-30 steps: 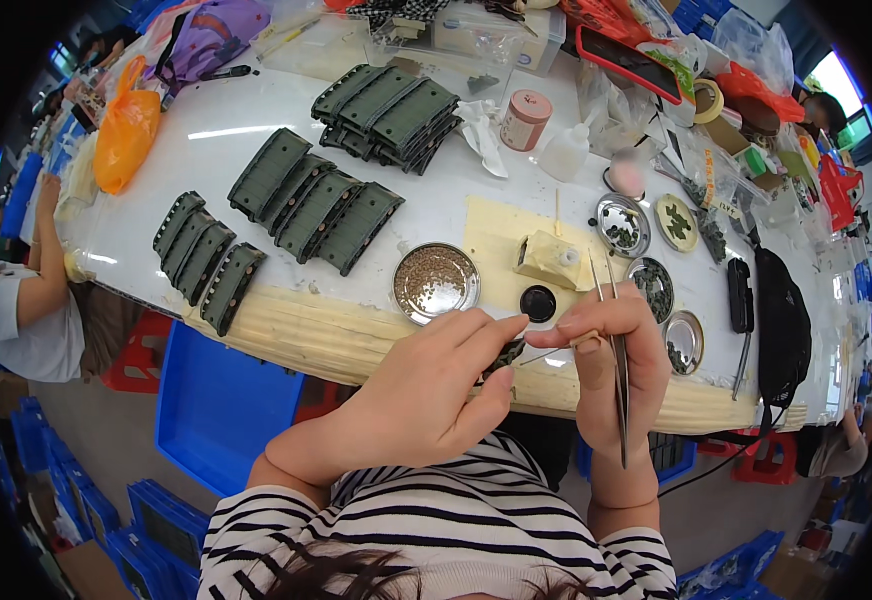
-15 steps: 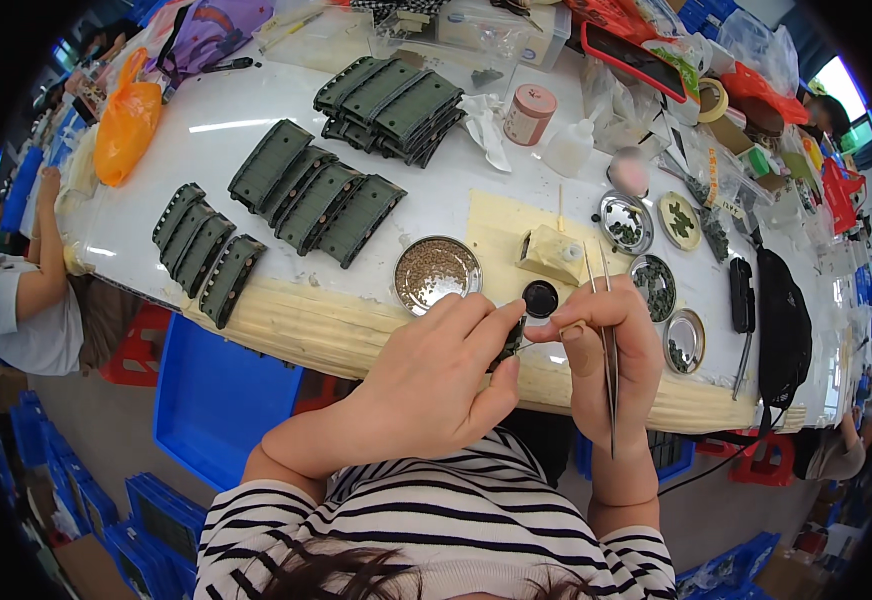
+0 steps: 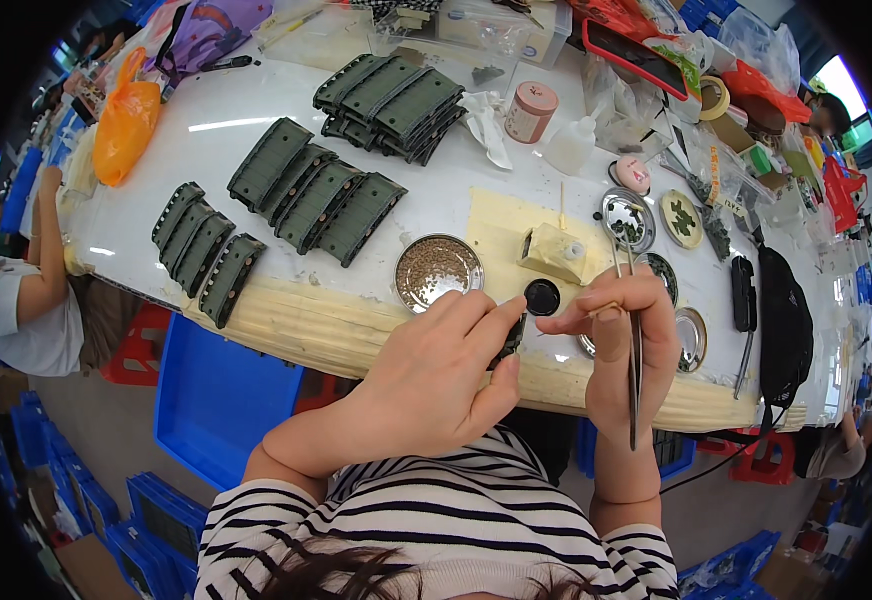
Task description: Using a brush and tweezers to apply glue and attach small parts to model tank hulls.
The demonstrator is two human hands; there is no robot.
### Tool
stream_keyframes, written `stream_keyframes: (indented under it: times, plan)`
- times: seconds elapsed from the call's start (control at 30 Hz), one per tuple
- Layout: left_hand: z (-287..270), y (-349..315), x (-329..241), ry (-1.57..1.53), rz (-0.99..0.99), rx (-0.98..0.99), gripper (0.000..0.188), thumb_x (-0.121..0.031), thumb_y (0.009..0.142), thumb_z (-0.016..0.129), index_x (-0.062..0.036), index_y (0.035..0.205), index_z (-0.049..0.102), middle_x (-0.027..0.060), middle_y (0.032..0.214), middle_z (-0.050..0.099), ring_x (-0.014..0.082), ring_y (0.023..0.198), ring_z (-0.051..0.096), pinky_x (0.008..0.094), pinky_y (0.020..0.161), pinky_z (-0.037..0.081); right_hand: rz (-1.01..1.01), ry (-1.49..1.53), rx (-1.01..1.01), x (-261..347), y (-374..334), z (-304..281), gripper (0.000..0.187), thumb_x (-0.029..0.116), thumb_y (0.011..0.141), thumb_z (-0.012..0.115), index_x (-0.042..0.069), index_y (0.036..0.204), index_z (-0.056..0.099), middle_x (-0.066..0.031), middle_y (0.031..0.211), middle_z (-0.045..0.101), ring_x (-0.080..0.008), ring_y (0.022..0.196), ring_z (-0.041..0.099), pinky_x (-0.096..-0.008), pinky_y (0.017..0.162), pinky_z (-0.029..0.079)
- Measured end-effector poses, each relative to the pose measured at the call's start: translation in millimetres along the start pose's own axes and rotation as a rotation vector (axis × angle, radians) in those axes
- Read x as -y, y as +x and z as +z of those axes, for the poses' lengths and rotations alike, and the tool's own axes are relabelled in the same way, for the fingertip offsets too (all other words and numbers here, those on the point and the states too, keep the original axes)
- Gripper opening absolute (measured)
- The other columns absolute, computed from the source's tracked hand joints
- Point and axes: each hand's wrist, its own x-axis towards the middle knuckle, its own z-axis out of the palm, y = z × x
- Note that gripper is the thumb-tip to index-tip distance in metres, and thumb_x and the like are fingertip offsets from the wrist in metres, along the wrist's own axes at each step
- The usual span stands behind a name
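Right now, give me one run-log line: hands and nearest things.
left hand: holding small dark part | right hand: holding tweezers | near: round black object, metal dish with brown bits

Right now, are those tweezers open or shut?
Open. The tweezers poke out past the right hand's fingers, and their two tips stand visibly apart.

Dark green piece [image 3: 512, 345], mostly hidden; silver tweezers [image 3: 636, 375], tips apart, to its right.
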Motion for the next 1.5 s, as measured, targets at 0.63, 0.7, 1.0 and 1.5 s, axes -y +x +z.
stream_keyframes:
  times: [0.63,0.7,1.0,1.5]
  plan:
    - [10,-1,20,-1.327,-0.437,0.274,0.066,-0.042,0.092,0.035,0.0135,0.124,0.050,0.0198,0.116,0.060,0.0218,0.102,0.061,0.0315,0.092,0.047,-0.315,-0.901,-0.048,-37,32,-20,0.021,0.005,0.073,0.073,0.002,0.092,0.065,-0.0097,0.078,0.059,-0.0277,0.077,0.054,-0.0352,0.068,0.044]
    - [14,-2,23,-1.415,-0.418,0.285,0.064,-0.042,0.095,0.031,0.0111,0.125,0.051,0.0163,0.111,0.062,0.0186,0.097,0.061,0.0295,0.089,0.047,-0.303,-0.883,-0.054,-35,30,-21,0.025,0.008,0.072,0.075,0.000,0.094,0.065,-0.0101,0.077,0.059,-0.0278,0.077,0.054,-0.0354,0.068,0.044]
    - [24,-6,24,-1.451,-0.345,0.285,0.067,-0.043,0.096,0.026,0.0106,0.126,0.051,0.0127,0.102,0.063,0.0164,0.092,0.059,0.0286,0.085,0.046,-0.341,-0.577,-0.116,-11,13,-32,0.050,0.047,0.091,0.052,-0.001,0.095,0.065,-0.0132,0.084,0.062,-0.0301,0.083,0.055,-0.0371,0.076,0.044]
    - [31,-7,27,-1.285,-0.182,0.256,0.066,-0.043,0.091,0.031,0.0094,0.125,0.052,0.0185,0.117,0.059,0.0224,0.103,0.059,0.0323,0.095,0.042,-0.173,-0.445,0.126,29,-27,-22,0.048,0.033,0.068,0.081,0.002,0.100,0.066,-0.0114,0.088,0.067,-0.0273,0.097,0.062,-0.0373,0.082,0.050]
